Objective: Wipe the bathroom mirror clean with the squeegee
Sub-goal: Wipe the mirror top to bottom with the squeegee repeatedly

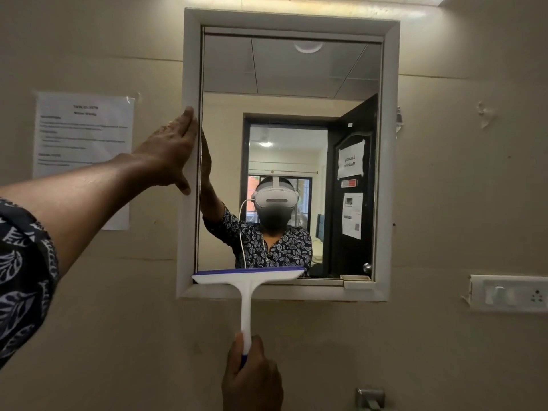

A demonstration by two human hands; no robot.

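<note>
You're in a household bathroom or wash area. Framed mirror (290, 69) on a plain cream wall (444, 173), your left hand (172, 152) flat on its frame; taped paper notice (83, 134) just left of that hand. Switch-and-socket plate (508, 293) up and right of your right hand (252, 378), metal fitting (370, 397) near it at right. Reflection: dark door (350, 256) with a "Laundry Machine" sign, panelled ceiling.

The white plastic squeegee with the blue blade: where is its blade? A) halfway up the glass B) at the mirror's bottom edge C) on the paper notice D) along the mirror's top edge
B: the blue blade of the white plastic squeegee sits across the bottom-left edge of the white-framed mirror, its handle hanging down into the right hand.
</note>
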